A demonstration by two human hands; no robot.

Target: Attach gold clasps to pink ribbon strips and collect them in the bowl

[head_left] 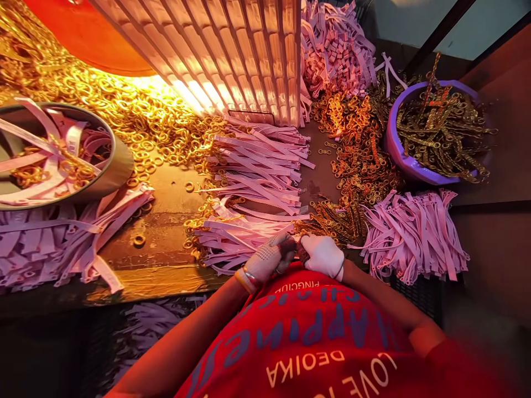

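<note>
Both my hands wear white gloves and meet close to my chest at the table's near edge. My left hand point(267, 258) is closed in a pinch on a small dark piece between the two hands. My right hand point(322, 255) is closed too, fingers pressed against the same small piece point(299, 250); I cannot make out what it is. Just beyond the hands lies a fanned pile of pink strips point(257, 182). A heap of gold metal clasps point(352, 182) lies to the right of it.
Gold rings point(136, 116) cover the table's back left under a bright lamp. A grey bowl point(118, 166) at left holds strips and rings. A purple bowl point(398, 157) at right holds brass chains. More pink strip bundles point(415, 235) lie right, left and far back.
</note>
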